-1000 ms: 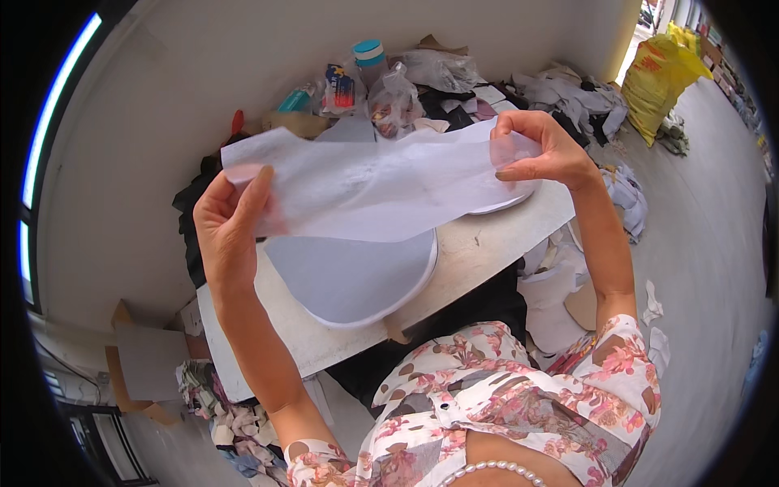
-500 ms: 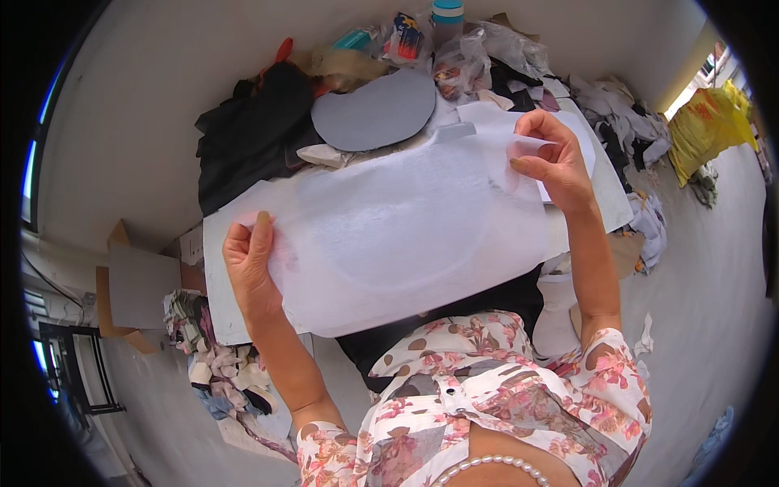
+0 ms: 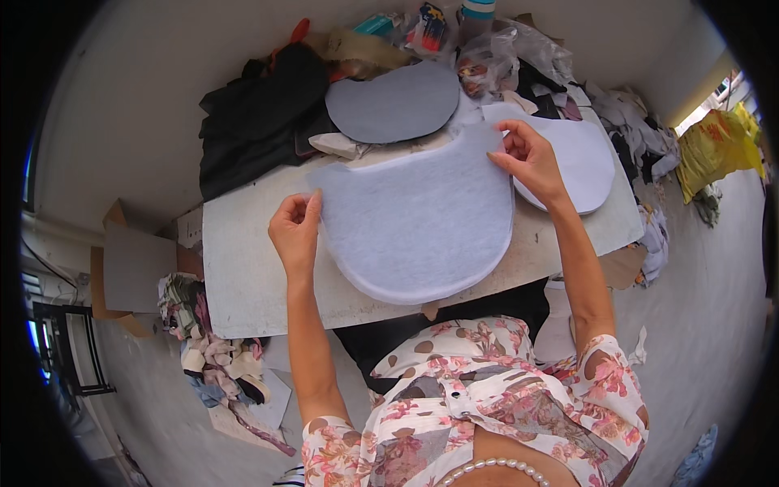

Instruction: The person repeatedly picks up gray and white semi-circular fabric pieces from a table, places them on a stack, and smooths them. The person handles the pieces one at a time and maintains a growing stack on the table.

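Observation:
A pale, thin rounded fabric piece (image 3: 422, 223) lies on the white tabletop (image 3: 251, 268), its curved edge toward me and its corners at the far side. Fibrous and slightly see-through, it shows a whiter rim below, as of layers underneath. My left hand (image 3: 294, 231) pinches its left corner between thumb and fingers. At the upper right corner my right hand (image 3: 531, 162) pinches the edge too. A stack of white rounded pieces (image 3: 580, 166) sits partly behind my right hand. Beyond lies a grey rounded piece (image 3: 393, 101) of similar outline.
Black cloth (image 3: 256, 122) is heaped at the far left of the table. Plastic bags (image 3: 491, 65) and a blue-lidded bottle (image 3: 477, 18) stand along the back. Fabric scraps (image 3: 223, 353) pile at the left, near a cardboard box (image 3: 138, 268). A yellow bag (image 3: 718, 150) is at the right.
The wide translucent white sheet held stretched between my hands no longer shows as a wide sheet; a rounded outline is in view. My hands have come closer together, the left moving right and up.

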The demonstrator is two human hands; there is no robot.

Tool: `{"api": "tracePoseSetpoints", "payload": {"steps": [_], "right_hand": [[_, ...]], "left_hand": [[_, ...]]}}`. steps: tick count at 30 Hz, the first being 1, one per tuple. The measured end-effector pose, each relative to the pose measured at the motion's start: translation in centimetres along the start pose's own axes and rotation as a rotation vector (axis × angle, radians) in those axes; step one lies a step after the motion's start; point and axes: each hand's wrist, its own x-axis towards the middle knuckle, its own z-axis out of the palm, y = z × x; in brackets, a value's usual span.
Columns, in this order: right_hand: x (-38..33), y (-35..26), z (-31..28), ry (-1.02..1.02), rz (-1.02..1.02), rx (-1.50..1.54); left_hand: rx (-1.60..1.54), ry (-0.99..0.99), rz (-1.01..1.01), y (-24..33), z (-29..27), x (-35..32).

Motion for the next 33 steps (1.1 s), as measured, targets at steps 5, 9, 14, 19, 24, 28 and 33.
{"api": "tracePoseSetpoints", "payload": {"steps": [5,9,14,19,24,28,33], "right_hand": [[0.3,0.2,0.3,0.073,-0.018,-0.181],[0.4,0.1,0.3,0.085,-0.02,-0.211],[0.6,0.3,0.3,0.092,-0.05,-0.261],[0.3,-1.0,0.2,0.097,0.016,-0.471],[-0.9,-2.2,1.4,0.063,-0.426,-0.939],[-1.3,0.0,2.9,-0.236,-0.338,-1.019],[-1.4,0.7,3.0,-0.267,-0.317,-1.02]], "left_hand": [[0.148,0.045,0.014,0.0,0.9,0.4],[0.147,0.045,0.031,-0.2,1.1,0.5],[0.125,0.024,0.009,-0.4,1.0,0.7],[0.268,0.114,0.072,0.7,0.6,0.0],[0.498,-0.073,0.64,2.3,1.1,-1.3],[0.701,-0.443,0.637,2.0,2.2,-2.1],[0.749,-0.492,0.613,1.6,2.4,-2.2]]}}
